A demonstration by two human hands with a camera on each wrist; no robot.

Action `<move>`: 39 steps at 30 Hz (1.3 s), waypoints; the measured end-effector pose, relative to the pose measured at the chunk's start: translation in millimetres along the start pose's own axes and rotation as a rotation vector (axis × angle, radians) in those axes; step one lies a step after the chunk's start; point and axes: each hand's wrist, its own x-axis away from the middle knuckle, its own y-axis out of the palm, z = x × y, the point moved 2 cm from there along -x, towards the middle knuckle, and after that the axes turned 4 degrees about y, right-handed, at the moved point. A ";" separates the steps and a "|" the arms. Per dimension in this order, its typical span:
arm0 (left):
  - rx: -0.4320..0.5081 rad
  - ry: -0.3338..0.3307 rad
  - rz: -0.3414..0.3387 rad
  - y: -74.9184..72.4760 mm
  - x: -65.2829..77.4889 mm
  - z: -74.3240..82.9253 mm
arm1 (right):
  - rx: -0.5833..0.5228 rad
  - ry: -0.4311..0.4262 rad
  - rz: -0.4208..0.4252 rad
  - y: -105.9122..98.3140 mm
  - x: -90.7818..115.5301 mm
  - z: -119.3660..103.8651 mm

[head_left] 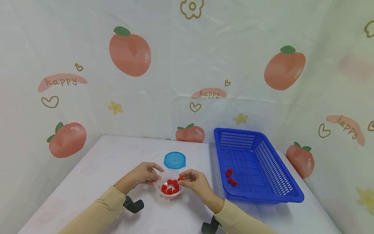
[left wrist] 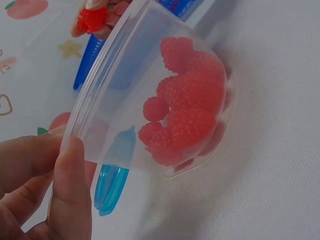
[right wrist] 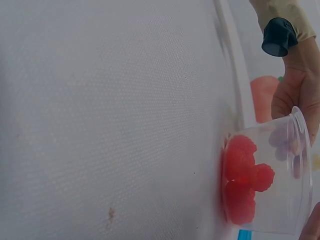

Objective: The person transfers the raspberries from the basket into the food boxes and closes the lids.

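Observation:
A clear round plastic container (head_left: pixel 167 173) stands on the white table with several red raspberries (head_left: pixel 169 191) in its bottom. My left hand (head_left: pixel 143 174) pinches its rim from the left; in the left wrist view the thumb (left wrist: pixel 71 185) lies near the rim and the forefinger opposite it. At the container's right rim, my right hand (head_left: pixel 198 184) pinches one raspberry (head_left: pixel 180 178) between thumb and fingertips, also seen above the rim in the left wrist view. The right wrist view catches the container's side but barely any of the right hand.
A blue lid (head_left: pixel 174 160) lies flat just behind the container. To the right stands a large blue plastic basket (head_left: pixel 264 197), with several raspberries (head_left: pixel 230 180) near its left front corner. A printed white cloth (head_left: pixel 163 81) hangs behind the table.

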 end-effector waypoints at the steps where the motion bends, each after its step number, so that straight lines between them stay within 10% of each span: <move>1: -0.001 -0.001 0.002 0.0 0.2 0.3 | 0.000 0.000 -0.001 -0.1 0.0 0.0; 39: -0.004 -0.014 0.024 1.5 -0.6 -0.3 | 0.000 0.006 -0.003 -0.1 1.3 -1.4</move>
